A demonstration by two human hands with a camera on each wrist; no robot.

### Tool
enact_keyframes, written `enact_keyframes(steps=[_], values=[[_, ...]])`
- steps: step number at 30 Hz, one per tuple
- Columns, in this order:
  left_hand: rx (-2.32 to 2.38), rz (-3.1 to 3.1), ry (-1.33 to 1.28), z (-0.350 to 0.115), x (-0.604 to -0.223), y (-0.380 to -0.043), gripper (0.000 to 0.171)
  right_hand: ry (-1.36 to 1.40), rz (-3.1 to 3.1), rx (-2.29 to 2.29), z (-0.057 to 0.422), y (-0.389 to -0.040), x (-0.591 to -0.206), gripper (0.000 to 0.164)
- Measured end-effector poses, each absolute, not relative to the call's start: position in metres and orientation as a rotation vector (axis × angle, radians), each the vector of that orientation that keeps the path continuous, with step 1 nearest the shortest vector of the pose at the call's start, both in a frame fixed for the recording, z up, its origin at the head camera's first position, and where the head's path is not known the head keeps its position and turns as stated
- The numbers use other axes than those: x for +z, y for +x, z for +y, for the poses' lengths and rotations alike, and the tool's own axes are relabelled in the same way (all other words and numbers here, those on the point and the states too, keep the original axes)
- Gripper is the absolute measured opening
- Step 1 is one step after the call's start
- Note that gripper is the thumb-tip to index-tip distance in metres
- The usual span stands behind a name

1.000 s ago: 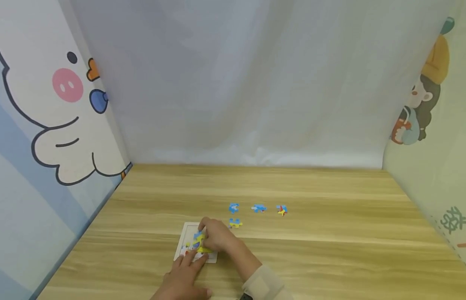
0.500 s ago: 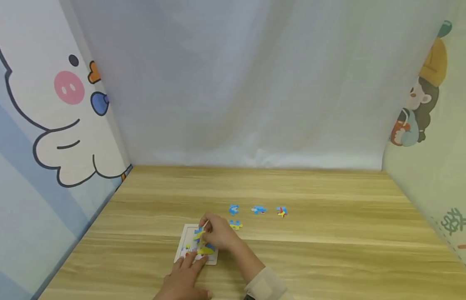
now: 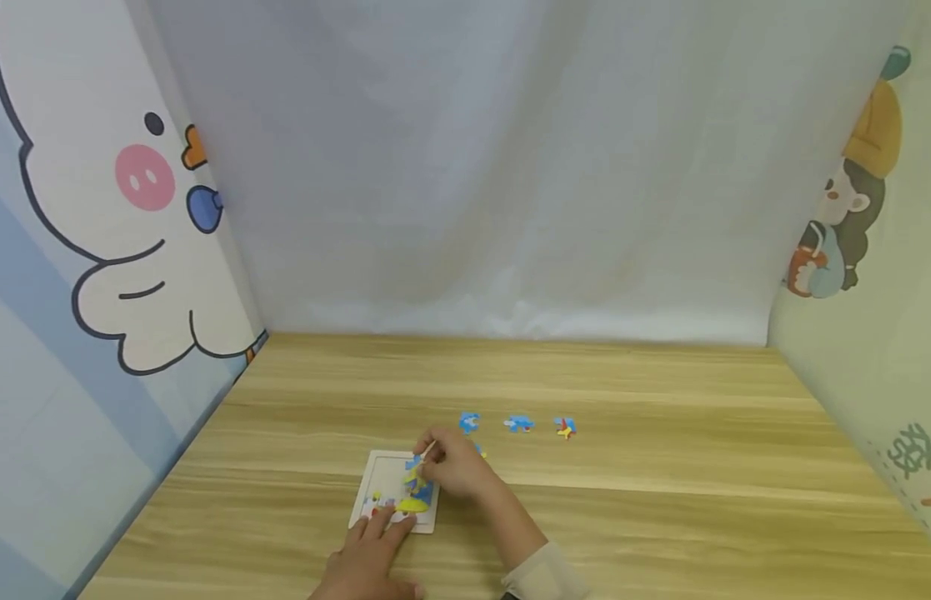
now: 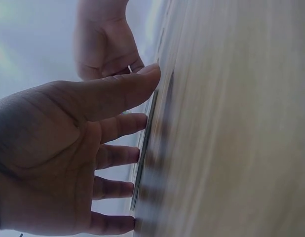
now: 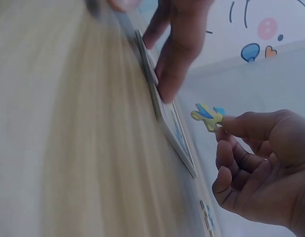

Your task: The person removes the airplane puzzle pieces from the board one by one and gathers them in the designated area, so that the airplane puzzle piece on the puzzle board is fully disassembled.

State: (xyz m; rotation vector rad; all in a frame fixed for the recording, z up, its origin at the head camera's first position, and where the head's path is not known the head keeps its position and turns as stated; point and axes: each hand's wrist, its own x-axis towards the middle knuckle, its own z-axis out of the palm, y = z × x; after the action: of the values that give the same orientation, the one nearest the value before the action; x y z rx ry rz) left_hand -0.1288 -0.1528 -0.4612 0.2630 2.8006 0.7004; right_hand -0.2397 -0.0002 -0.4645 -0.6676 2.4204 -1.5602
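Observation:
In the head view my right hand (image 3: 457,462) is over the right side of a small pale puzzle board (image 3: 385,468). Between thumb and forefinger it pinches a yellow and blue jigsaw piece (image 5: 208,117), which the right wrist view shows raised off the board. My left hand (image 3: 367,560) rests on the board's near edge with its fingers extended and spread. Along the near part of the board lie fitted pieces, among them a yellow and blue area (image 3: 414,505); the left fingertips cover some of this.
Beyond the board lie a blue piece (image 3: 469,422), another blue piece (image 3: 519,423) and a red, yellow and blue piece (image 3: 565,427). One more piece (image 3: 482,452) is mostly hidden behind the right hand. A pale curtain (image 3: 495,183) stands at the table's back edge.
My right hand has lifted the pinched piece and shifted a little to the right, uncovering more blue on the board. The left hand stays in place on the board.

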Motion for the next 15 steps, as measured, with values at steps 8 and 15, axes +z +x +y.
enact_keyframes(steps=[8, 15], values=[[0.681, 2.823, 0.230, -0.148, -0.461, -0.127, 0.077, -0.674, 2.433, -1.572, 0.021, -0.242, -0.458, 0.015], [0.697, 2.810, 0.217, -0.149, -0.460, -0.128, 0.076, -0.686, 2.425, -1.586, 0.036, -0.246, -0.455, 0.015]])
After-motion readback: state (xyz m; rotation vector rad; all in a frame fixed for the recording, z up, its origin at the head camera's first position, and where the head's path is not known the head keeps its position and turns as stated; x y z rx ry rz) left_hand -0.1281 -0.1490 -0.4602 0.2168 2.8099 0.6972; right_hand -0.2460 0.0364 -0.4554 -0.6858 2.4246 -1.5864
